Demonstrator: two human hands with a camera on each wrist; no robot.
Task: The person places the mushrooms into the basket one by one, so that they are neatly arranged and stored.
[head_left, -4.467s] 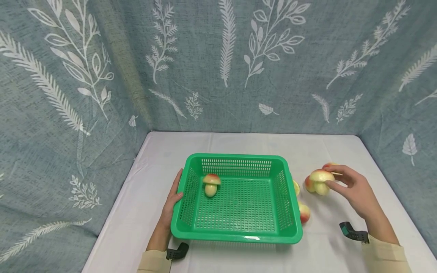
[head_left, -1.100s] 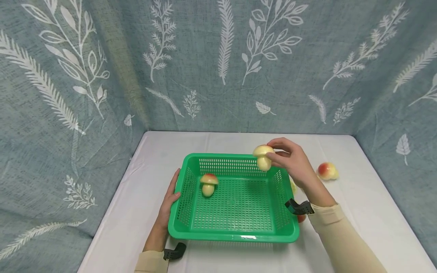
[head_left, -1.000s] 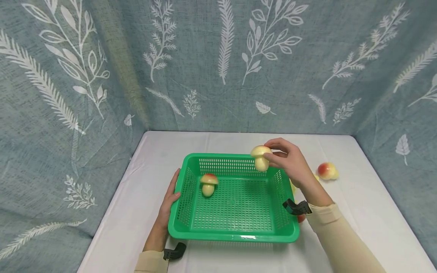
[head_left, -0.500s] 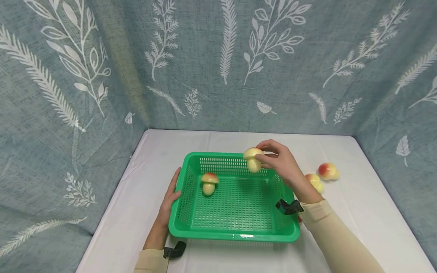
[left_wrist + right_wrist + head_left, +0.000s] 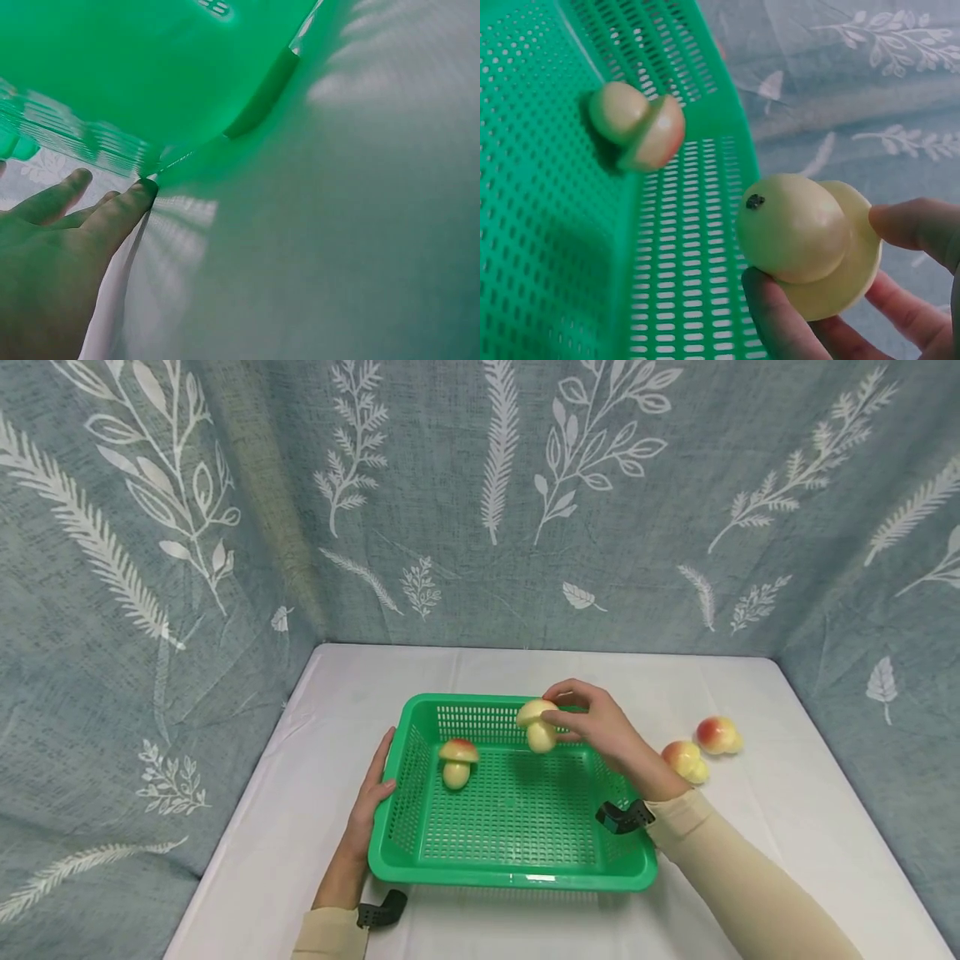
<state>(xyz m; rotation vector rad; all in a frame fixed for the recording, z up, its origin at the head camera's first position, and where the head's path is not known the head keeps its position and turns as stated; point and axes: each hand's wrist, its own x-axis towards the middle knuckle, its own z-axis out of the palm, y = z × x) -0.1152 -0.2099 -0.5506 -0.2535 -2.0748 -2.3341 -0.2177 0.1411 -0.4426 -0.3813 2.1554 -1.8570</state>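
Note:
The right hand point(image 5: 600, 727) pinches a pale toy mushroom point(image 5: 537, 735) between thumb and fingers, over the far right part of a green plastic basket point(image 5: 510, 882). In the right wrist view the mushroom point(image 5: 799, 232) shows its rounded stem end with a small dark mark. Inside the basket, near its left wall, lies another toy mushroom point(image 5: 457, 763) with a red-tinged cap. The left hand point(image 5: 367, 806) rests along the basket's outer left side with fingers extended. In the left wrist view, fingertips of that hand point(image 5: 67, 247) touch the green wall.
Two more red-and-yellow toy mushrooms, a nearer one point(image 5: 684, 762) and a farther one point(image 5: 718, 736), lie on the white-covered table point(image 5: 375, 681) right of the basket. A patterned blue-grey cloth point(image 5: 450, 585) hangs behind and on both sides.
The right hand picked a mushroom from the group at the right and carried it left over the basket, lowering it lately. The left hand stays at the basket's side.

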